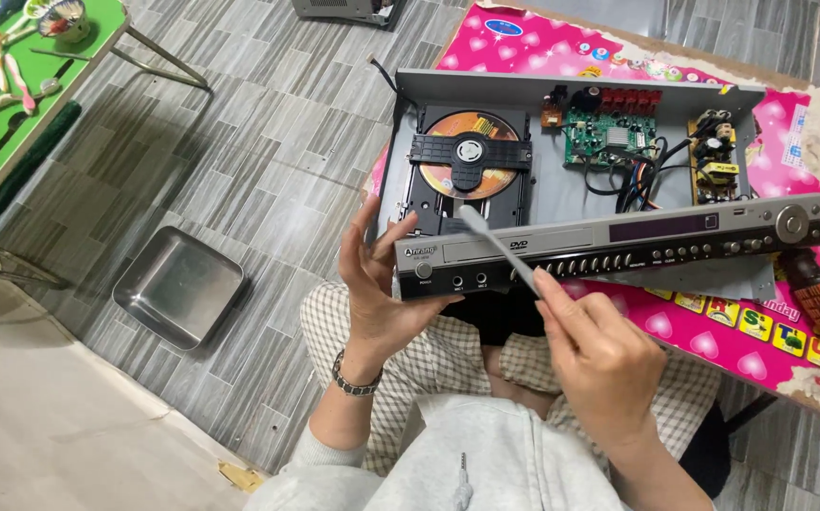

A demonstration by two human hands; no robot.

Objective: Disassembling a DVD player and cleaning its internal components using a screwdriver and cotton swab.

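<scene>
The right hand (599, 355), nearest, pinches a thin grey tool (497, 249) against the front panel (609, 248) of the opened disc player (561, 161) on the pink table (713, 341), while the left hand (377, 284) clamps the panel's left end, apparently mid-prying, which calls for gentle leverage.

Silver front panel (609, 248) with a black strip of buttons. Grey metal case (561, 180), open — inside, an orange disc (471, 153) under a black clamp, a green circuit board (609, 137), a yellow-and-black power board (715, 156). Hot pink table cover (713, 336) patterned with pale hearts and yellow letter tiles. Beige checked trousers (410, 364). Grey herringbone floor (249, 161) — steel tray (178, 287), green side table (13, 104).
</scene>
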